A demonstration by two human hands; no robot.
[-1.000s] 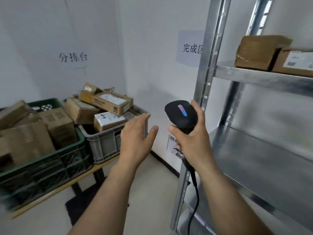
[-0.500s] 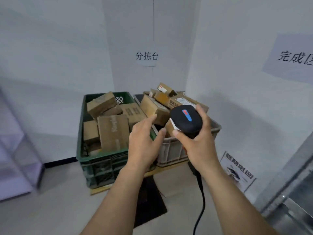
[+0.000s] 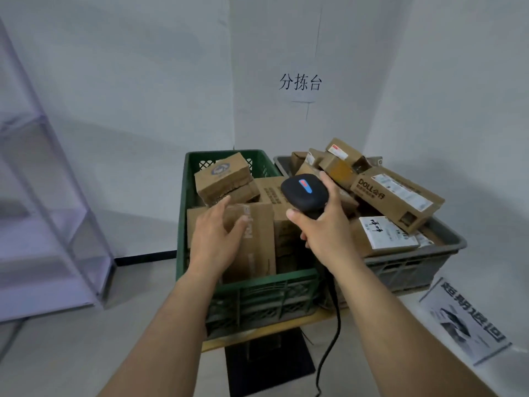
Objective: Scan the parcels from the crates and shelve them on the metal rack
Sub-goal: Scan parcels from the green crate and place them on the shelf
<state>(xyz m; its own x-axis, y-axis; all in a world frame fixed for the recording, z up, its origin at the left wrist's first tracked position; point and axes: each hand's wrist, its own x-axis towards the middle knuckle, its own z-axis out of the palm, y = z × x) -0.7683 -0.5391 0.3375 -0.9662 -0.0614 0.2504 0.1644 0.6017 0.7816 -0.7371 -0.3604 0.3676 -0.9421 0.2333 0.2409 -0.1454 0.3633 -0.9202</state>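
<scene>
Two crates sit side by side on a wooden desk (image 3: 266, 331): a green crate (image 3: 246, 282) and, just beside its right wall, a grey crate (image 3: 415, 263), both heaped with brown cardboard parcels (image 3: 398, 193). The left hand (image 3: 217, 239) hangs over the green crate's near half, fingers straight and spread, holding nothing. Its fingertips seem to reach a tall parcel (image 3: 260, 253) standing on end there, though contact is hard to judge. The right hand (image 3: 326, 233), above the green crate's right rim, has its fingers curled round the handle of a black scanner (image 3: 305, 191). The scanner's cable (image 3: 335, 325) drops past the crate's front right corner. A sign (image 3: 300, 82) is on the wall behind the green crate, and a blurred pale shelf frame (image 3: 43, 224) stands to its left.
</scene>
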